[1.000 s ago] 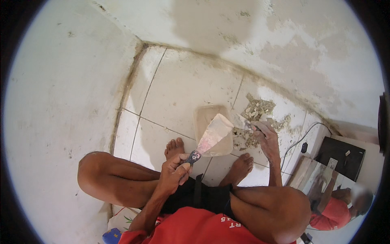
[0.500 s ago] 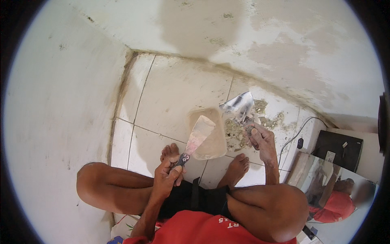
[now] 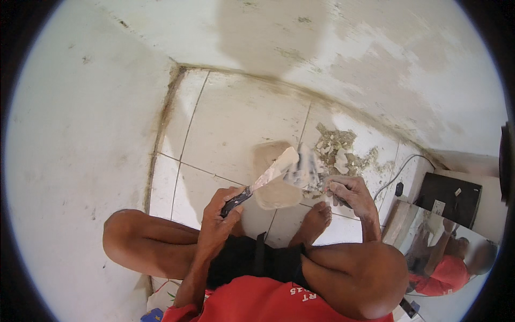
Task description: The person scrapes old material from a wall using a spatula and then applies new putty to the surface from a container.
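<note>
My left hand (image 3: 220,206) is closed on the black handle of a putty knife (image 3: 268,174), its pale, pink-stained blade loaded with off-white paste. My right hand (image 3: 351,193) grips a wider metal scraper (image 3: 303,166), whose motion-blurred blade meets or nearly meets the knife's end; whether they touch is unclear. Beneath both blades a beige rectangular plastic tub (image 3: 276,198), partly hidden, rests on the tiled floor. Just right of it lies a pile of plaster chips and grit (image 3: 335,137). Both my hands are dusted or smudged with pale material, the right more so.
Stained white walls (image 3: 80,150) meet in a corner around the tiles. My bare foot (image 3: 316,220) is near the tub. At right are a grey cable (image 3: 399,166), a black flat panel (image 3: 445,193) and a leaning mirror (image 3: 450,252) reflecting a person in red.
The scraper has swung down and left toward the putty knife. My left hand has risen and turned, angling the knife up and right toward the scraper.
</note>
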Action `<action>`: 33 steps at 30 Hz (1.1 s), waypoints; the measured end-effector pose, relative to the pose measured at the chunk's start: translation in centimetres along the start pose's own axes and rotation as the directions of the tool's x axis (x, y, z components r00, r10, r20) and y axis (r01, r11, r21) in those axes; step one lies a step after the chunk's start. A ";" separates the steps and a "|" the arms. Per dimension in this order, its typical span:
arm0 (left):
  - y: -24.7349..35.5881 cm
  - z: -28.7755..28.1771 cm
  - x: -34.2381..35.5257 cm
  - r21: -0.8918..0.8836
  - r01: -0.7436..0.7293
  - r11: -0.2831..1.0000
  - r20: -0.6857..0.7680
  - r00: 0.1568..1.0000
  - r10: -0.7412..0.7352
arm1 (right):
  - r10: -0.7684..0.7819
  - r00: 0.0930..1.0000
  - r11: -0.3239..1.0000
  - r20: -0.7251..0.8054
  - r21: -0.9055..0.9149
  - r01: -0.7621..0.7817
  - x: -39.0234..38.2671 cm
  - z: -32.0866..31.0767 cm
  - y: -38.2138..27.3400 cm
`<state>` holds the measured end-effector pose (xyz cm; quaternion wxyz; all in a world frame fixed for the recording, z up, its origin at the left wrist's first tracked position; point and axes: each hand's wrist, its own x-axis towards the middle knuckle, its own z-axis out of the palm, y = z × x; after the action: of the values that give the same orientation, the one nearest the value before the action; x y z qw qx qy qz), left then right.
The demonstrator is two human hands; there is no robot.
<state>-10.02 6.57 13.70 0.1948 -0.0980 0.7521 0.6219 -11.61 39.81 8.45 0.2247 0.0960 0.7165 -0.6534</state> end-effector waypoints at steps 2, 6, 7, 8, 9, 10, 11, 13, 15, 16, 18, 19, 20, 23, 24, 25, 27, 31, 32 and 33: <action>0.1 -0.4 0.2 0.110 -0.057 0.992 0.019 0.998 0.055 | -0.012 0.997 1.000 0.072 -0.027 0.014 0.2 -0.2 -0.6; -1.2 -1.2 -0.5 0.359 -0.248 0.900 0.059 0.968 0.244 | 0.025 0.990 1.000 0.142 0.010 -0.026 0.1 -0.9 -0.7; -1.0 -1.3 -0.5 0.455 -0.284 0.844 0.099 0.958 0.269 | -0.027 0.991 0.999 0.131 0.034 0.023 -0.1 -1.3 -0.2; -0.7 -1.4 -0.5 0.544 -0.316 0.777 0.140 0.947 0.288 | -0.078 0.990 0.996 0.121 0.058 0.072 -0.3 -1.7 0.3; -0.1 -1.5 -0.5 0.543 -0.323 0.775 0.138 0.945 0.297 | -0.085 0.989 0.995 0.118 0.054 0.079 -0.5 -2.0 0.6; 0.7 -1.6 -0.7 0.531 -0.313 0.787 0.133 0.948 0.287 | -0.103 0.992 0.991 0.077 0.095 0.096 -0.7 -2.2 1.1; 1.1 -1.8 -0.7 0.519 -0.303 0.799 0.128 0.952 0.278 | -0.120 0.992 0.984 0.036 0.135 0.114 -1.0 -2.4 1.4; 1.0 -2.9 -0.4 0.596 -0.342 0.726 0.170 0.938 0.302 | -0.124 0.991 0.966 0.048 0.236 0.110 -1.4 -3.7 1.4; 0.6 -3.1 -0.2 0.664 -0.379 0.645 0.210 0.922 0.326 | -0.133 0.989 0.938 0.061 0.330 0.106 -1.4 -4.4 0.8; 0.0 -2.7 -0.2 0.608 -0.334 0.720 0.161 0.940 0.300 | -0.093 0.996 0.946 0.004 0.311 0.087 -1.5 -4.6 0.4; -1.1 -1.6 0.0 0.541 -0.300 0.786 0.109 0.951 0.288 | -0.073 0.996 0.955 -0.056 0.284 0.085 -1.4 -4.5 -1.8; -1.8 -0.7 0.5 0.541 -0.249 0.803 0.084 0.966 0.243 | -0.113 0.986 0.985 -0.119 0.116 0.127 -1.3 -4.2 -3.4; -2.9 0.1 0.8 0.544 -0.189 0.818 0.053 0.980 0.192 | -0.161 0.972 0.987 -0.169 -0.051 0.154 -0.9 -3.6 -5.0; -6.6 1.6 1.4 0.694 -0.095 0.713 -0.039 0.985 0.169 | -0.268 0.942 0.955 -0.203 -0.187 0.231 0.8 -1.1 -8.9; -7.4 1.9 1.4 0.803 -0.038 0.595 -0.058 0.988 0.141 | -0.278 0.938 0.950 -0.208 -0.200 0.238 1.3 -0.9 -9.8; -8.0 2.0 1.7 0.750 -0.026 0.661 -0.055 0.993 0.101 | -0.306 0.926 0.934 -0.221 -0.258 0.247 1.8 -0.7 -10.6; -5.1 2.9 1.8 0.561 0.103 0.821 -0.001 0.992 -0.124 | -0.296 0.925 0.909 -0.238 -0.368 0.197 2.2 -0.7 -12.4; -5.5 2.5 1.4 0.143 0.393 0.908 0.110 0.906 -0.409 | -0.496 0.854 0.628 -0.159 -0.744 0.226 3.0 -1.1 -14.8; -5.1 2.5 1.6 0.047 0.437 0.898 0.146 0.886 -0.439 | -0.620 0.778 0.494 -0.104 -0.822 0.284 3.4 -2.3 -14.5; -4.4 2.2 1.1 0.476 0.219 0.852 0.007 0.968 -0.252 | -0.723 0.690 0.344 -0.030 -0.882 0.322 3.5 -3.3 -14.5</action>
<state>-8.96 7.92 8.94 0.3131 -0.1175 0.8558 0.3946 -21.61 40.62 20.02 -0.1467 -0.1257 0.9525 -0.2354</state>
